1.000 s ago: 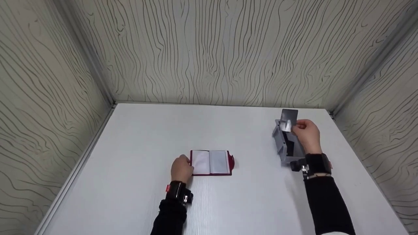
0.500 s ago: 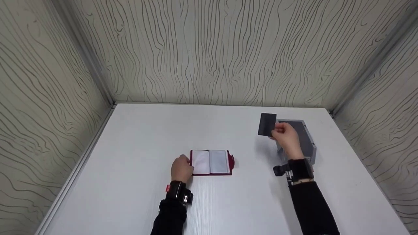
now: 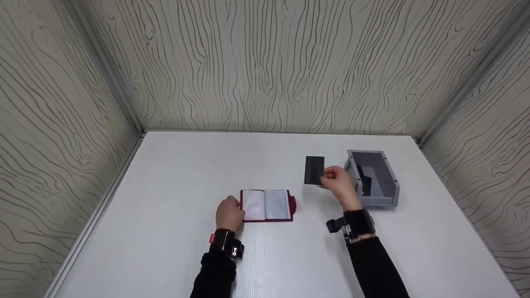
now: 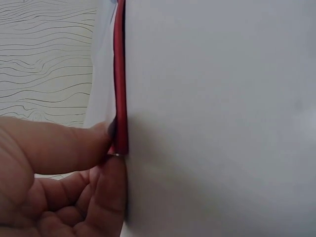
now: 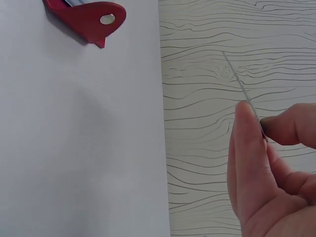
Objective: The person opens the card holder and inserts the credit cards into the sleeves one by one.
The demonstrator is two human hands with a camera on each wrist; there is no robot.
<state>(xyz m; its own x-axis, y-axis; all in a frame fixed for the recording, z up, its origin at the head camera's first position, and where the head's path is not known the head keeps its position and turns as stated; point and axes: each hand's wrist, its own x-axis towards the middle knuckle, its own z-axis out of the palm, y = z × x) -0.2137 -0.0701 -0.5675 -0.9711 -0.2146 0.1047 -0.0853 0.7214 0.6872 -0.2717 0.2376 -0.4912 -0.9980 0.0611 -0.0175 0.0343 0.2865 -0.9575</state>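
A red card holder lies spread open on the table, its clear sleeves facing up. My left hand pinches its left edge; in the left wrist view the thumb and a finger grip the corner of the red cover. Up and to the right of the holder, my right hand holds a dark card by its right edge. The right wrist view shows that card edge-on between thumb and fingers, raised above the table. The holder's red snap strap appears there at the upper left.
A grey plastic bin stands at the right of the white table, with something black inside it. Wood-grain panels rise behind the table and on both sides.
My right hand has carried the card from over the bin leftward toward the holder, and the card now shows its dark face. The left hand and the holder have stayed put.
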